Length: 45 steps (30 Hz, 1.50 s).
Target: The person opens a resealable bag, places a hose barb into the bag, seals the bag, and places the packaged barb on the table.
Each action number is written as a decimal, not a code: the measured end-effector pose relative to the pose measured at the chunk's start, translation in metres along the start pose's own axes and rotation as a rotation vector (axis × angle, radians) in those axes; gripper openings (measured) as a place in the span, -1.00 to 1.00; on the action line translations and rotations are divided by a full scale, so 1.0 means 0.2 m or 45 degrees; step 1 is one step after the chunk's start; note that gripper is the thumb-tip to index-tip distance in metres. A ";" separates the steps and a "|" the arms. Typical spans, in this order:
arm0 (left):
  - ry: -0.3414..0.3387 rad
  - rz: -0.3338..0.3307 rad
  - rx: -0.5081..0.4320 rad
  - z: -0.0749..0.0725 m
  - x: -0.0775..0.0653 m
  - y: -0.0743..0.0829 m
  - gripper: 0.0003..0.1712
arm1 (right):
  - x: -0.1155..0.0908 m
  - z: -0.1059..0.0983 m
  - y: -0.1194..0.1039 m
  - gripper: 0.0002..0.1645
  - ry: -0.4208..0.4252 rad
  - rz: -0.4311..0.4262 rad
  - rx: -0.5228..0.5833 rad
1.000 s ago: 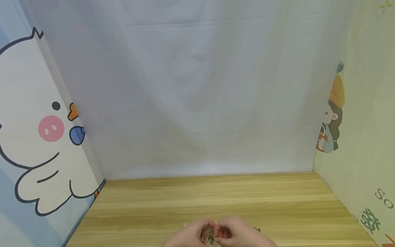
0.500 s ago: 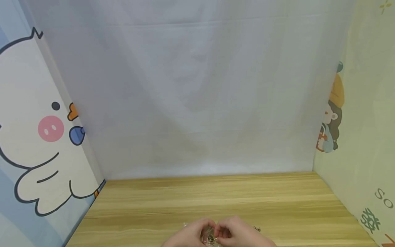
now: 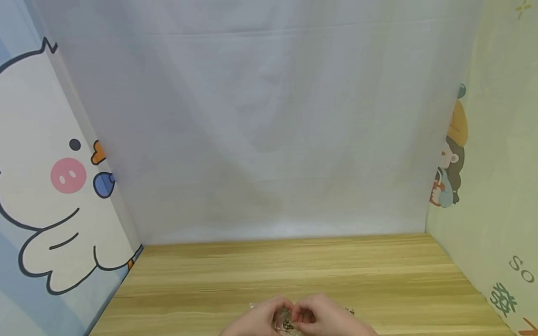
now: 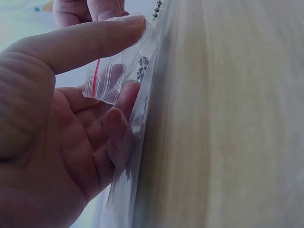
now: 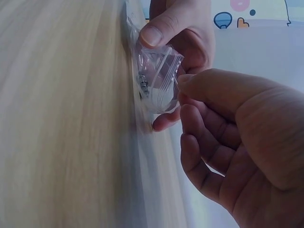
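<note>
A small clear zip-lock bag point(image 4: 102, 78) with a red stripe along its mouth sits in my left hand point(image 3: 262, 317), between the thumb and the curled fingers. Several small silver and dark metal pieces point(image 5: 144, 85) lie inside it. My right hand point(image 3: 317, 315) meets the bag from the other side. In the right wrist view, its thumb and forefinger tips pinch at the bag's ridged mouth, while the other fingers stay loosely bent. Both hands are low over the table, at the bottom edge of the head view.
Just right of the right hand, a small cluster of metal pieces point(image 3: 350, 311) lies on the wooden table point(image 3: 273, 270). Clear plastic film point(image 4: 126, 190) lies under the left hand. A white cloth point(image 3: 269, 140) hangs behind, with printed panels point(image 3: 496, 186) on both sides.
Both hands keep nearly the same place and pose. A small pale glint at the right fingertips in the earlier head frames no longer shows.
</note>
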State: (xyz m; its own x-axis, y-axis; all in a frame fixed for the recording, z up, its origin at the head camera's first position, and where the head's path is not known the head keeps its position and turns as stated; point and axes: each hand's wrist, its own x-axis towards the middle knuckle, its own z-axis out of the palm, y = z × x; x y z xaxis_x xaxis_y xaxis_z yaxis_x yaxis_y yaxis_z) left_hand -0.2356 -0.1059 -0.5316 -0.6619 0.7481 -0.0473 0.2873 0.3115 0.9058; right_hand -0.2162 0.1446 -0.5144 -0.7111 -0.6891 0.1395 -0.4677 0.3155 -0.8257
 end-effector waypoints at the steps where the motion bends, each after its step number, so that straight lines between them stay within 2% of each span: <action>1: -0.002 0.002 0.002 0.00 0.00 0.00 -0.44 | 0.00 0.00 0.00 -0.93 0.002 -0.005 -0.010; 10: 0.056 -0.006 -0.051 0.02 -0.01 0.01 -0.47 | 0.00 -0.01 0.00 -0.92 0.007 0.001 -0.005; 17: 0.054 -0.017 -0.067 0.02 0.00 0.01 -0.48 | 0.00 0.00 0.01 -0.94 0.018 -0.037 -0.081; 30: 0.041 -0.037 -0.115 0.02 -0.01 0.01 -0.51 | -0.01 -0.02 0.02 -0.94 -0.004 0.002 -0.009; 38: 0.029 -0.019 -0.116 0.02 0.00 0.00 -0.51 | -0.02 -0.04 0.02 -0.92 0.005 -0.027 -0.041; 45: 0.021 -0.010 -0.116 0.01 0.00 0.00 -0.49 | -0.04 -0.09 0.02 -0.94 0.018 0.035 0.008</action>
State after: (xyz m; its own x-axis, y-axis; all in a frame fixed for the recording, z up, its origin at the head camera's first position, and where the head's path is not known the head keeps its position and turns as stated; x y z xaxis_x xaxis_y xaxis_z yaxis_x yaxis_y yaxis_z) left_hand -0.2346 -0.1047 -0.5321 -0.6754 0.7359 -0.0480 0.2188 0.2621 0.9399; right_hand -0.2215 0.1640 -0.5088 -0.7307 -0.6712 0.1245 -0.4448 0.3298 -0.8327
